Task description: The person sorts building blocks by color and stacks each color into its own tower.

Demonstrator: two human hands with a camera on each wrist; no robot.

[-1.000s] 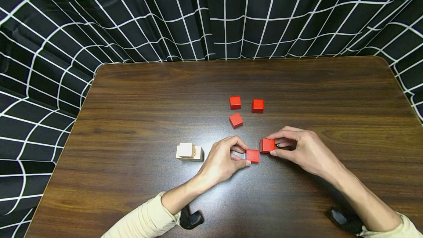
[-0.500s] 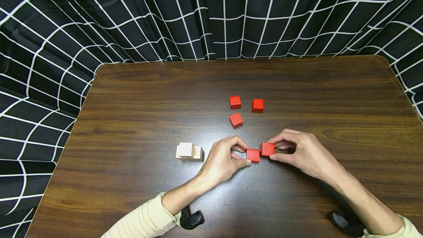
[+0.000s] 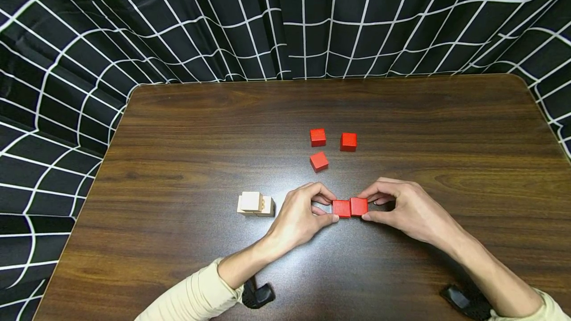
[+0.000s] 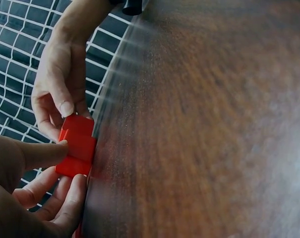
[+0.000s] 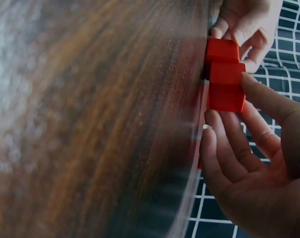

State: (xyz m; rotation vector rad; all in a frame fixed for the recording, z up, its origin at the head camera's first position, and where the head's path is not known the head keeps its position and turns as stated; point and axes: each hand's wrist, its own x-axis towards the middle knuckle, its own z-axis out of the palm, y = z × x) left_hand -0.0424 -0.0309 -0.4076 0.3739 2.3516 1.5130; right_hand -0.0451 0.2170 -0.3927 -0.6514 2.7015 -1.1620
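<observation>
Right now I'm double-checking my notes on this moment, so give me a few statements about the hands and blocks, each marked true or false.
1. The left hand pinches a red block. True.
2. The right hand holds nothing. False: the right hand grips another red block.
3. Three other red blocks lie beyond the hands. True.
4. Pale blocks sit right of the right hand. False: the pale blocks are left of the left hand.
</observation>
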